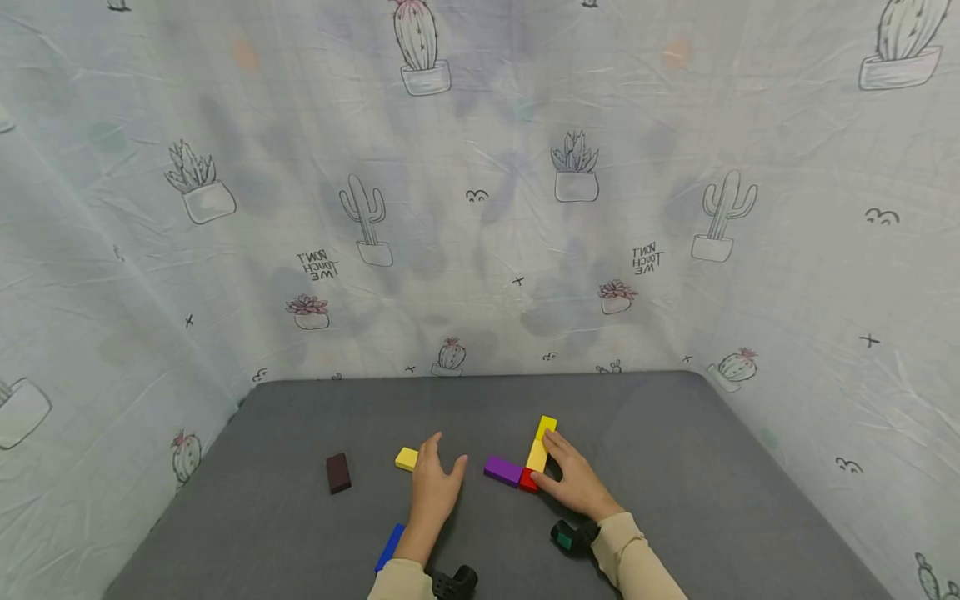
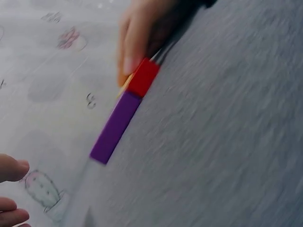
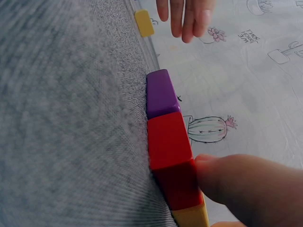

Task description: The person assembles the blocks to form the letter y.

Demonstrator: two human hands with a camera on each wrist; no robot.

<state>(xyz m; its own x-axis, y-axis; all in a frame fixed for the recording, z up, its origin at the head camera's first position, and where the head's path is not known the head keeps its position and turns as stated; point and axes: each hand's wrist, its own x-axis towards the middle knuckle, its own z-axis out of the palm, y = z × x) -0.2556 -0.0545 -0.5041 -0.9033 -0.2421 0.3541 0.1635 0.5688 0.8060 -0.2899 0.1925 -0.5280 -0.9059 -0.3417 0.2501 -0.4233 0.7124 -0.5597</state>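
An L-shaped row of blocks lies on the table: a purple block [image 1: 503, 471], a red block [image 1: 528, 481] at the corner, then a near yellow block [image 1: 536, 457] and a far yellow block [image 1: 548, 423]. My right hand [image 1: 576, 482] rests on this row from the right, its thumb touching the red block's upper edge in the right wrist view and its fingers extended over the yellow blocks. My left hand [image 1: 437, 493] hovers with fingers spread and holds nothing. Just left of its fingertips is a small yellow block [image 1: 406, 458], partly hidden by the hand.
A dark brown block [image 1: 338, 473] lies at the left of the grey table [image 1: 645, 433]. Beside my left forearm is a blue block [image 1: 389, 550], partly covered by it. A pale curtain [image 1: 480, 242] with cactus drawings hangs behind the table and at both sides.
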